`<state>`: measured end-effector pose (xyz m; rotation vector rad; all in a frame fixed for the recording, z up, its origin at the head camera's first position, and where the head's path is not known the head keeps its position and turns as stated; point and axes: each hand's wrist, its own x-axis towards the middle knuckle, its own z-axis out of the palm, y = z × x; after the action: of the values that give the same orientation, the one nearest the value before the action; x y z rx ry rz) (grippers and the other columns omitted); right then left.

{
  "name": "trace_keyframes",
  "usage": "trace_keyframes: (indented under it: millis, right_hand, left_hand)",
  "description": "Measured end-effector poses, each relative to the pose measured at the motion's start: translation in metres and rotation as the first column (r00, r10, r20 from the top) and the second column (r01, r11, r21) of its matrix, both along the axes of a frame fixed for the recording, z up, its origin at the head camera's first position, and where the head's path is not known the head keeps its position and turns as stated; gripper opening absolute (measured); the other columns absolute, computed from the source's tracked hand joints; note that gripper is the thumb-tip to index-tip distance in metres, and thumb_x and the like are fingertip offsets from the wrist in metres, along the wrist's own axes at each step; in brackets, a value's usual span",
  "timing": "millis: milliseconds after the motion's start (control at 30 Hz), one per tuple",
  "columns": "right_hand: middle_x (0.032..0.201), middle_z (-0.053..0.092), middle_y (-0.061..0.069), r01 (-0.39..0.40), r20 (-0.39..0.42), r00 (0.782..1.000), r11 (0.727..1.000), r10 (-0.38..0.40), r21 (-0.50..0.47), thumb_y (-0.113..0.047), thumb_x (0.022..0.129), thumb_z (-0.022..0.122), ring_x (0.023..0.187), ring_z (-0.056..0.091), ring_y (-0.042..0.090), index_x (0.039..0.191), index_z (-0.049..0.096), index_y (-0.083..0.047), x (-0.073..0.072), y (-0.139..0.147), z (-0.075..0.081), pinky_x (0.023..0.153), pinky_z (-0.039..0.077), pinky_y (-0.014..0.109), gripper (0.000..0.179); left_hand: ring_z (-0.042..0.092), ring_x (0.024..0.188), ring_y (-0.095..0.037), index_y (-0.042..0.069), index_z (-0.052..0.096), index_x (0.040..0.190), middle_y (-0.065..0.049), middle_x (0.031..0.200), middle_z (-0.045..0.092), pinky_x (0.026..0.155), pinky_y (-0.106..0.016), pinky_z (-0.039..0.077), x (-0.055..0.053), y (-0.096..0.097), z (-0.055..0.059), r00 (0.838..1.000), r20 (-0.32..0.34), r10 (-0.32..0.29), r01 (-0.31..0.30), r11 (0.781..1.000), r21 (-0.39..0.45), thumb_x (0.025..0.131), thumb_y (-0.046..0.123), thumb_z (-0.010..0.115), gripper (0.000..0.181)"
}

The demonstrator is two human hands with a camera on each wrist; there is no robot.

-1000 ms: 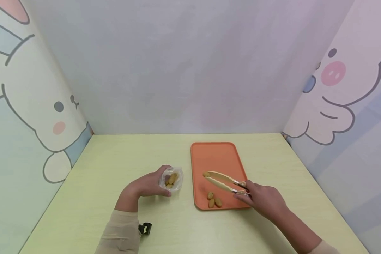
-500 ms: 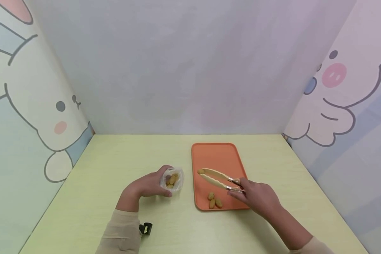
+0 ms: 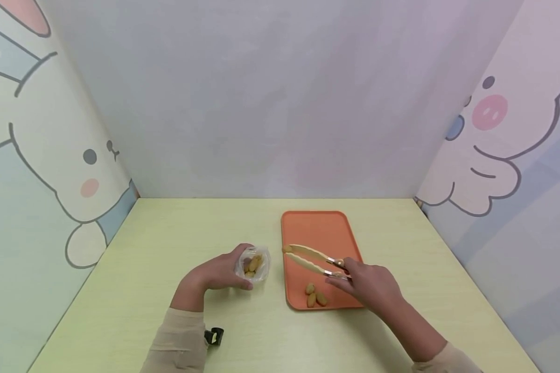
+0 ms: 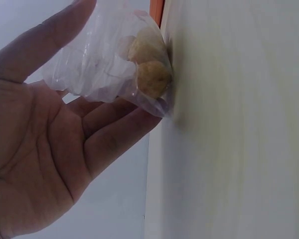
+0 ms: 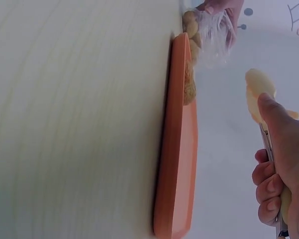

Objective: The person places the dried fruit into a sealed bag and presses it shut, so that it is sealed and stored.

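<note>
My left hand [image 3: 218,270] holds a clear plastic bag [image 3: 265,265] upright on the table, its thumb and fingers curved round the sides. Several small brown oval pieces [image 4: 153,78], resembling small potatoes, lie in the bag, whose mouth is open. My right hand [image 3: 374,284] grips a pair of tongs [image 3: 310,252] with cream tips and metal arms. At their tips is one brown piece [image 3: 287,249], over the left rim of an orange tray [image 3: 315,228]. Three more brown pieces [image 3: 311,299] lie in the tray's near left corner.
The tray stands right of the bag on a pale wood-grain table [image 3: 186,223]. A black clip-like object [image 3: 214,336] shows beside the left sleeve. Walls with cartoon animals [image 3: 490,111] enclose the table's back and sides.
My right hand has moved left with the tongs, bringing the brown piece from above the tray to its left rim, nearer the bag. The left hand and bag have hardly moved.
</note>
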<state>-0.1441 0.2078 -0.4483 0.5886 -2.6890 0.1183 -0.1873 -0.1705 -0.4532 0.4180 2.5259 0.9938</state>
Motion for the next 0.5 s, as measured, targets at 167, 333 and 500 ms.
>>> trace_keyframes:
  millis: [167,333,500]
  right_hand:
    - [0.052,0.029,-0.016,-0.023,-0.055,0.998,0.999,0.025,0.024,-0.069,0.077,0.065,0.040,0.016,0.004,0.074,0.041,-0.021,-0.003,-0.004,0.001,0.040,0.017,0.022,0.054]
    - [0.053,0.028,-0.018,-0.067,-0.133,0.989,0.997,0.071,0.039,-0.080,0.080,0.048,0.041,0.012,0.003,0.075,0.042,-0.020,-0.006,-0.009,0.001,0.040,0.014,0.021,0.060]
    - [0.052,0.028,-0.017,-0.073,-0.153,0.985,0.996,0.080,0.052,-0.082,0.081,0.042,0.041,0.013,0.003,0.075,0.042,-0.019,-0.008,-0.014,0.002,0.040,0.015,0.021,0.063]
  left_hand:
    - [0.052,0.103,-0.019,0.032,0.032,0.145,-0.001,0.119,0.054,0.092,-0.048,0.043,0.000,0.000,0.000,1.000,0.000,-0.001,0.001,1.000,0.000,0.071,0.038,0.086,0.092]
    - [0.052,0.104,-0.019,0.031,0.033,0.144,-0.001,0.120,0.054,0.093,-0.048,0.043,0.000,-0.001,0.000,1.000,0.000,-0.002,0.002,1.000,0.007,0.071,0.038,0.087,0.091]
    - [0.053,0.103,-0.018,0.031,0.033,0.144,-0.001,0.119,0.055,0.092,-0.047,0.043,0.000,-0.001,0.001,1.000,-0.005,-0.008,0.009,1.000,0.013,0.071,0.037,0.086,0.090]
